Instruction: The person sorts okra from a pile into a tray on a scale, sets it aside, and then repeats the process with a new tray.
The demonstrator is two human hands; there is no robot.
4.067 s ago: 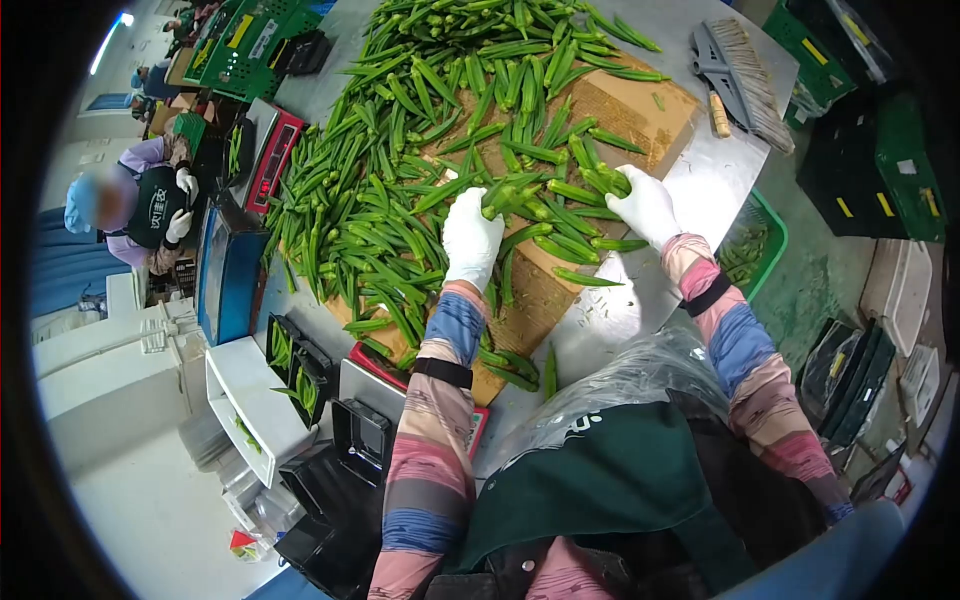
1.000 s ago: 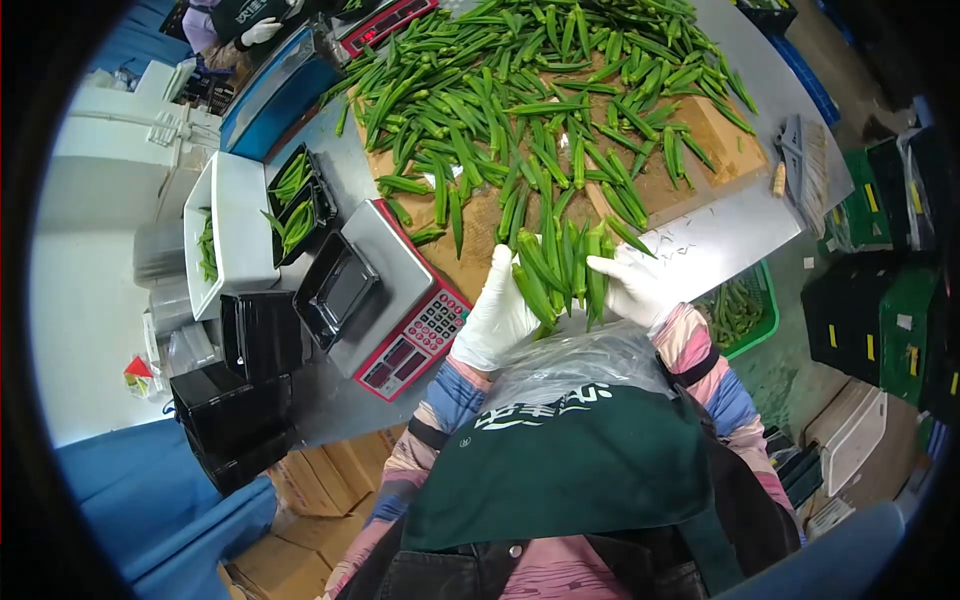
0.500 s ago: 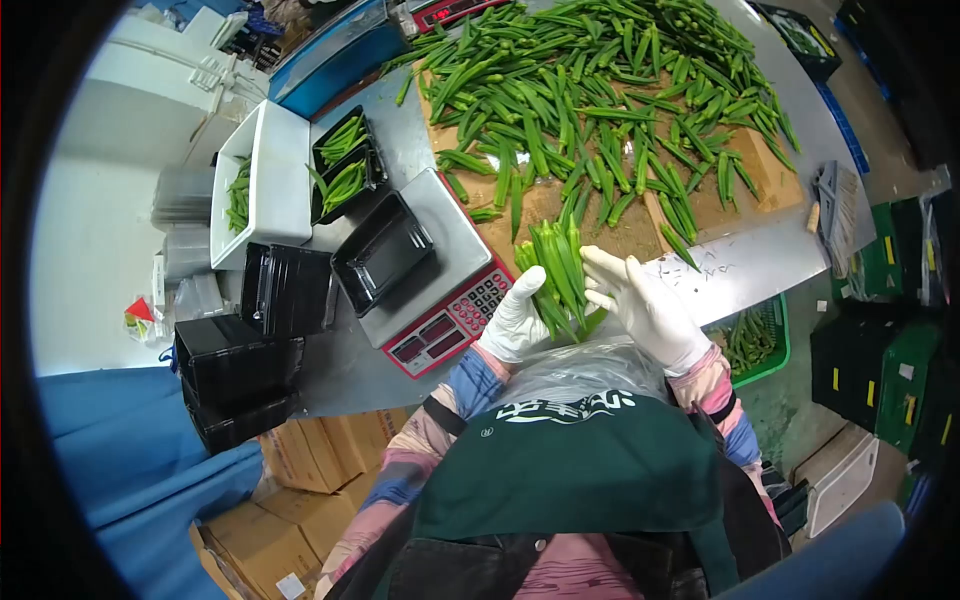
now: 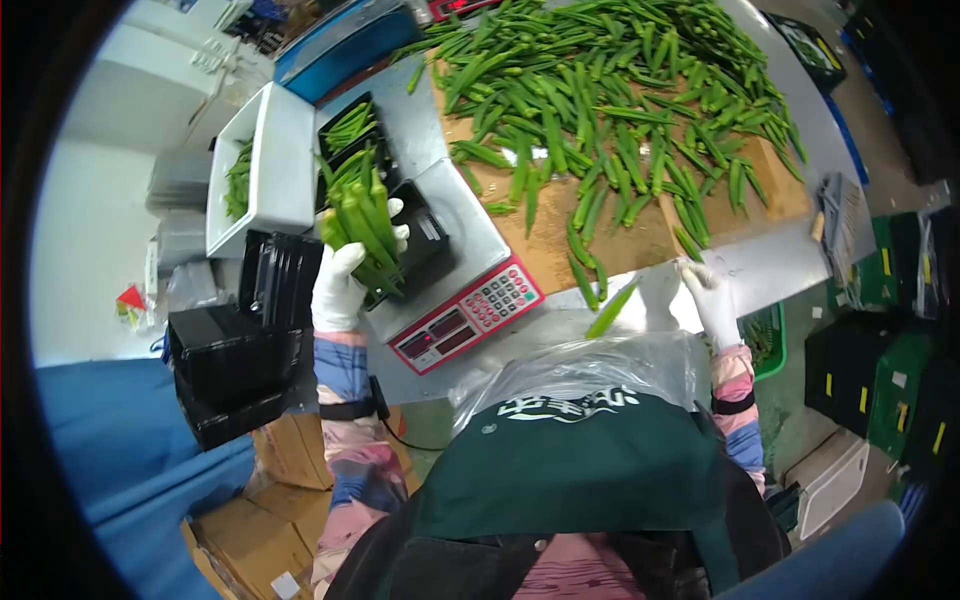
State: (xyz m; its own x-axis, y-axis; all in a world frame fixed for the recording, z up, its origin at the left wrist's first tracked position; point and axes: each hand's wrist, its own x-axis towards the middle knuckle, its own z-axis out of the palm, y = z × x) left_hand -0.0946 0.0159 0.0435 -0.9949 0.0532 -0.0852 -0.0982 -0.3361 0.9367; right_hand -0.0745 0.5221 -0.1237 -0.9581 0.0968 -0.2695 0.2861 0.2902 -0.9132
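Observation:
My left hand (image 4: pixel 342 285), in a white glove, is wrapped round a bunch of okra (image 4: pixel 362 230) above the black tray (image 4: pixel 425 243) on the scale (image 4: pixel 470 312). The bunch hides part of that tray. My right hand (image 4: pixel 708 292), also gloved, rests near the table's front edge, just below the okra pile (image 4: pixel 620 100); its fingers are bent, and whether they hold anything is hidden. A single okra (image 4: pixel 612 310) lies on the metal between my hands, by the apron.
A white bin (image 4: pixel 285 170) with some okra stands at the left, beside black trays with okra (image 4: pixel 350 125). Stacked black trays (image 4: pixel 235 345) sit at the table's left edge. A brush (image 4: pixel 845 215) lies at the right, and a green basket (image 4: pixel 775 345) stands below the table.
My left hand has carried the okra bunch left from in front of my body to above the scale. My right hand has parted from the bunch and moved right. A loose okra now shows by the apron.

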